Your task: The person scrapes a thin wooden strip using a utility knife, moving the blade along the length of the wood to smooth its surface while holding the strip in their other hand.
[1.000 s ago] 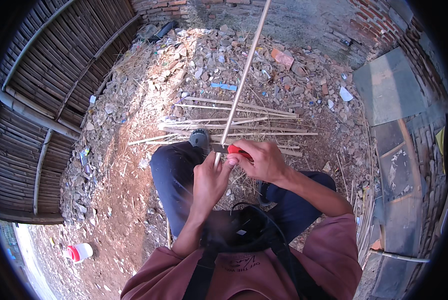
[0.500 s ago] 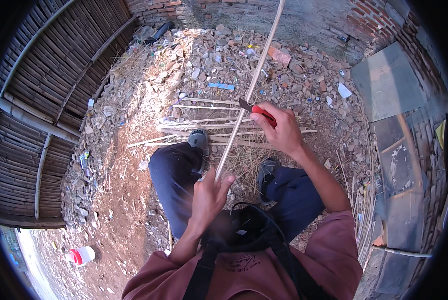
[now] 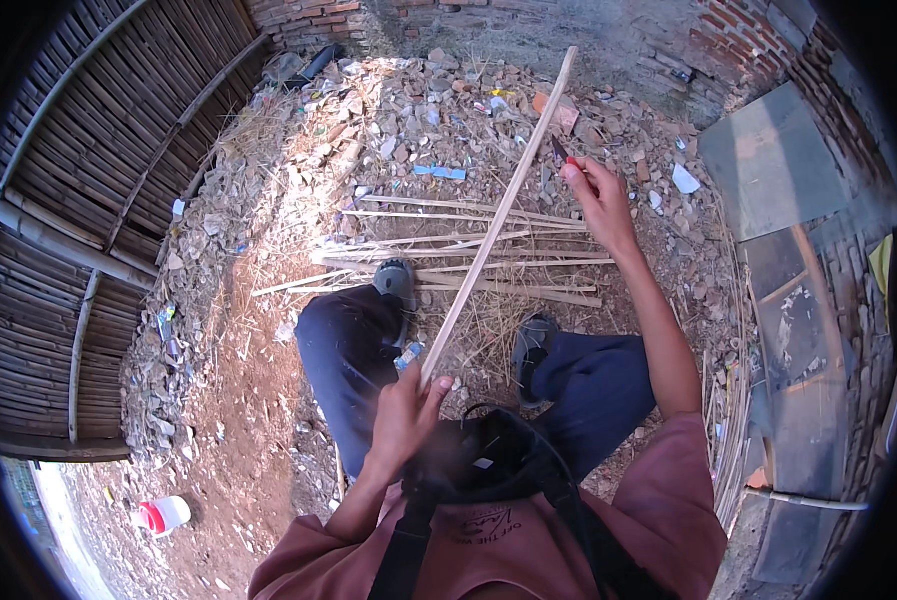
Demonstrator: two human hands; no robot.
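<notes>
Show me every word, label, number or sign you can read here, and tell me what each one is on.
Pink shirt: dark lettering on the chest, partly legible; I won't copy out its words.
Colourful wrapper on the rubble at left: any print is too small to read.
Blue-and-white scrap by the left knee: too small to read.
Red-handled knife: no lettering can be made out.

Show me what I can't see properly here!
Head view, near end of the pale strip: hidden in the left hand.
Head view, handle of the knife: mostly covered by the right hand.
Head view, left side of the slatted wall: cut off at the picture's edge.
</notes>
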